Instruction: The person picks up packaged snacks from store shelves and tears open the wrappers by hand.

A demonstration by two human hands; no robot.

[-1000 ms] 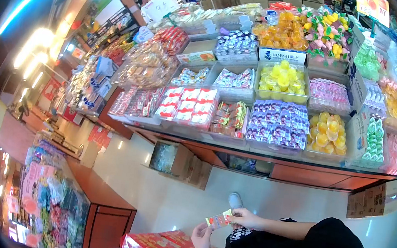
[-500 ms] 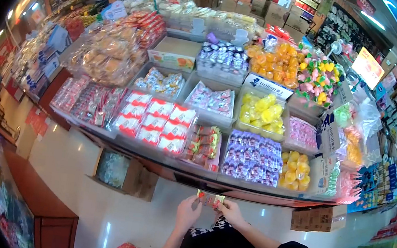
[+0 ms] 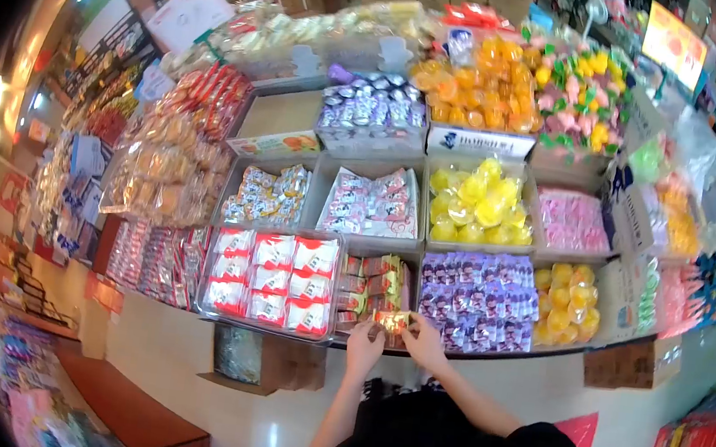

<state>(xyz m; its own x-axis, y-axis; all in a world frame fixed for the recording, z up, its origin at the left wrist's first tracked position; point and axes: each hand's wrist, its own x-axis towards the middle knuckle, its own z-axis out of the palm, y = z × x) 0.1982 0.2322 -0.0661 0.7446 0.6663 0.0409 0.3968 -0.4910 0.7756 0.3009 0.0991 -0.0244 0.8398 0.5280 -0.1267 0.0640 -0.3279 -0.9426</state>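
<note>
Between my two hands is a small yellow and red packet (image 3: 391, 322), held level at the front edge of the display. My left hand (image 3: 364, 348) pinches its left end and my right hand (image 3: 424, 341) pinches its right end. Just beyond them lies a bin of green and red packets (image 3: 374, 280). To the left of that bin sits a clear tray of red and white packets (image 3: 272, 279); to its right are rows of purple packets (image 3: 478, 301).
Yellow cups (image 3: 477, 203), pink packets (image 3: 572, 220) and orange cups (image 3: 565, 302) fill bins at the right. An open cardboard box (image 3: 289, 367) stands on the floor under the counter. A brown wooden cabinet (image 3: 121, 400) is at lower left.
Both hands with the packet have moved forward from in front of the counter to the display's front edge, near the green and red packets. The view has shifted closer over the bins.
</note>
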